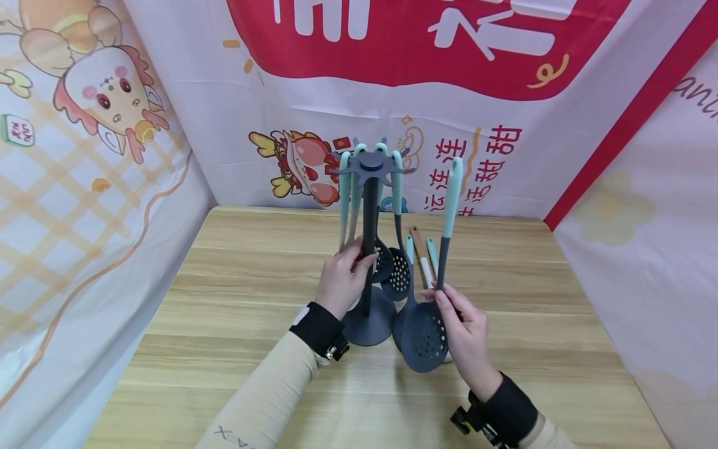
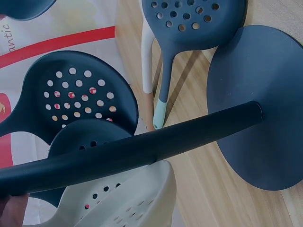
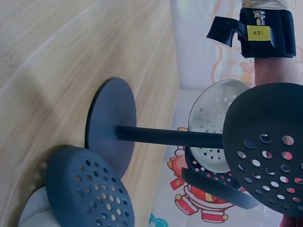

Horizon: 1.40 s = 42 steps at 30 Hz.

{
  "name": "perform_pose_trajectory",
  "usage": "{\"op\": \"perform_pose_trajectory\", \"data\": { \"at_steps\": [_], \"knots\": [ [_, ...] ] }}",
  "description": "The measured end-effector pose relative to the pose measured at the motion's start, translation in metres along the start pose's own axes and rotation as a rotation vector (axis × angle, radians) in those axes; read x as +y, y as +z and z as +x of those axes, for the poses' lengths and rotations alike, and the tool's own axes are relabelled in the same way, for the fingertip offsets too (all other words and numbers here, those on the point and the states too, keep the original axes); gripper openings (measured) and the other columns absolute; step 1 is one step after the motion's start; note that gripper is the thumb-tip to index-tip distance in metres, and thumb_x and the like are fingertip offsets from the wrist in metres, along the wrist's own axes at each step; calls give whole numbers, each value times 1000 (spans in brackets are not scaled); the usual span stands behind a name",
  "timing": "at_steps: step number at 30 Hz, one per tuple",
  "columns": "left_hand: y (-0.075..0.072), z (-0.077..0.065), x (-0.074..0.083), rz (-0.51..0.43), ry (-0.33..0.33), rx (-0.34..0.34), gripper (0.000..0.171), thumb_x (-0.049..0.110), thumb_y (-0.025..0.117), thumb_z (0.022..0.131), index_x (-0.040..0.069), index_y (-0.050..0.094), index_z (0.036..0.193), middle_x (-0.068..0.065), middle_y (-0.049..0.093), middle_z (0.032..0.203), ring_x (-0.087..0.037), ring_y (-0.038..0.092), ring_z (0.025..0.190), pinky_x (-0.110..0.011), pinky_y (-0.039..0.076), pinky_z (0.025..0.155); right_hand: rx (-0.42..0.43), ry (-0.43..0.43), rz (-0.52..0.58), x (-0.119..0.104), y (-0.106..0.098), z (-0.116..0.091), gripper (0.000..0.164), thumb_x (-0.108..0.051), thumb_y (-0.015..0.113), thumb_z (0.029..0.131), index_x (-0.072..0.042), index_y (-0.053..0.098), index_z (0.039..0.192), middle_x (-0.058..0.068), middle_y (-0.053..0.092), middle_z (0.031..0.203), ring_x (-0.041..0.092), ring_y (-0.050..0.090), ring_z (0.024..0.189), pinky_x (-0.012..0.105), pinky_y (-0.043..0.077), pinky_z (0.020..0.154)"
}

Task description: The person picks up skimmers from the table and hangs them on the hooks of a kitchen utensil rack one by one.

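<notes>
A dark utensil stand stands upright, its round base on the wooden table and its hooked top hung with mint-handled utensils. My left hand grips the stand's pole, the thumb lying across it. Below and right of it, my right hand pinches the lower shaft of a dark skimmer with a mint handle. That skimmer is held handle up, its perforated head hanging down. Perforated heads hang around the pole, one dark and one pale.
Right of the base, more utensils lie on the table, among them a dark perforated one and one with a brown-ended handle. The wooden table backs onto a printed cloth, with cloth at both sides as well.
</notes>
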<state>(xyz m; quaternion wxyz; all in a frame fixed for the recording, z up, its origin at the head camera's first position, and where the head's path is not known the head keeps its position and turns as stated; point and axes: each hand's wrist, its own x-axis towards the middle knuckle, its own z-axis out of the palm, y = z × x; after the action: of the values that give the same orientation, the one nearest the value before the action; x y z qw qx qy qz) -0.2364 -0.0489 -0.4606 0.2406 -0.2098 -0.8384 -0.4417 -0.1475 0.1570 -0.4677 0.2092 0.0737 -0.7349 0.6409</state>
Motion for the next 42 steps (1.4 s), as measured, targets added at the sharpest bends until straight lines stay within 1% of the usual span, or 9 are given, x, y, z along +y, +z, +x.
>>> {"op": "perform_pose_trajectory", "data": {
  "at_steps": [6, 9, 12, 16, 21, 26, 30, 36, 42],
  "knots": [
    [3, -1, 0, 10, 28, 33, 15, 16, 62, 98, 6, 65, 109, -10, 73, 95, -22, 73, 82, -34, 61, 72, -13, -10, -1, -6, 4, 1, 23, -2, 54, 100, 10, 67, 115, -4, 75, 97, 5, 70, 98, 19, 55, 89],
    [4, -2, 0, 16, 29, 44, 17, 16, 62, 98, 5, 65, 111, -10, 73, 94, -22, 73, 83, -34, 61, 74, -14, -38, 6, -8, 5, 1, 23, 0, 54, 99, 12, 67, 114, -2, 75, 97, 5, 70, 97, 18, 55, 88],
    [5, -2, 1, 14, 28, 53, 17, 15, 62, 98, 5, 65, 112, -10, 73, 94, -22, 74, 84, -33, 61, 75, -15, -72, 8, -9, 7, 2, 21, 2, 55, 98, 11, 68, 112, -1, 75, 96, 5, 70, 96, 18, 56, 86],
    [5, -2, 2, 7, 27, 57, 17, 14, 62, 98, 5, 65, 112, -10, 73, 95, -23, 74, 86, -33, 61, 77, -19, -104, 10, -10, 8, 3, 20, 4, 56, 97, 12, 68, 110, 0, 75, 96, 5, 70, 95, 18, 56, 85],
    [4, -3, 4, 9, 24, 61, 16, 14, 62, 98, 5, 64, 111, -11, 72, 94, -23, 73, 84, -34, 61, 76, -19, -154, 5, -12, 9, 4, 18, 7, 56, 96, 13, 69, 108, 6, 75, 95, 4, 70, 94, 16, 56, 84],
    [3, -4, 5, 16, 17, 60, 15, 15, 62, 98, 6, 64, 110, -10, 71, 94, -23, 72, 83, -34, 61, 76, -8, -180, -9, -13, 10, 4, 17, 8, 57, 95, 13, 69, 106, 4, 75, 94, 3, 68, 95, 13, 54, 82],
    [3, -4, 5, 19, 16, 58, 15, 16, 62, 98, 6, 64, 110, -10, 72, 94, -23, 73, 84, -34, 61, 77, -8, -206, -7, -12, 11, 4, 17, 10, 58, 93, 14, 69, 106, 6, 75, 95, 5, 66, 98, 12, 53, 83],
    [3, -4, 5, 18, 13, 58, 15, 16, 62, 99, 6, 64, 110, -10, 73, 92, -22, 72, 81, -35, 61, 74, -19, -219, 17, -12, 10, 5, 21, 11, 57, 94, 11, 69, 110, 2, 75, 98, 9, 66, 100, 13, 52, 85],
    [3, -4, 5, 7, 7, 52, 15, 17, 61, 99, 7, 64, 109, -10, 74, 93, -22, 72, 81, -35, 61, 73, -16, -224, -21, -10, 9, 6, 21, 10, 57, 94, 12, 68, 111, -10, 74, 98, 8, 63, 99, 13, 51, 83]
  ]
}}
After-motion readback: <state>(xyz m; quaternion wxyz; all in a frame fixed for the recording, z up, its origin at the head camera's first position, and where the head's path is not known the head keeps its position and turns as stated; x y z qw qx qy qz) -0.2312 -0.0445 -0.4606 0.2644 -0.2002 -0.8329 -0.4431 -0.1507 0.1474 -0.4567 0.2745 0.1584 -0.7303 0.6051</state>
